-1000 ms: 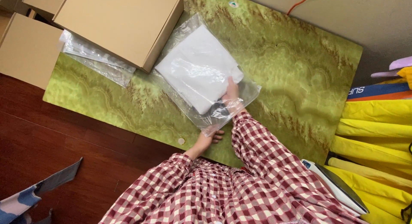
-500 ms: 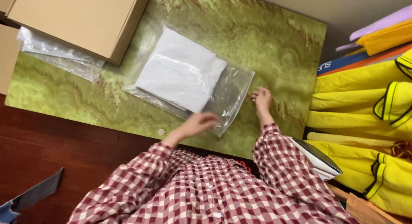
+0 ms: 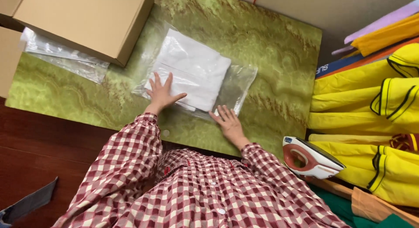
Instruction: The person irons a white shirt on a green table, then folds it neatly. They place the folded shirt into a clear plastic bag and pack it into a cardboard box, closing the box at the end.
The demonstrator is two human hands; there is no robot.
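On the green marbled mat (image 3: 279, 66), near its front edge, a folded white garment (image 3: 192, 70) inside a clear plastic bag (image 3: 238, 86) is being pressed flat. The left hand (image 3: 162, 93) is laid palm-down on the near corner of the white fabric, fingers spread wide, nothing pinched. The right hand (image 3: 228, 122) is set flat at the bag's front edge, where the clear film runs past the garment; its fingers are stretched out and only loosely fanned, resting on the plastic rather than gripping it.

By the look of it, the smoothing step is in hand: the garment is already bagged and the air is being pushed out. The empty end of the bag is seen lying loose and slightly wrinkled to the right, so the next move would seem to call for that flap to be drawn taut and folded or sealed, with the left palm kept down so the slippery film is not dragged.

A cardboard box (image 3: 83, 22) sits just beyond the bag, with spare clear bags (image 3: 65, 57) tucked beneath it. An iron (image 3: 310, 158) is parked at the right, beside stacked yellow garments (image 3: 371, 101).
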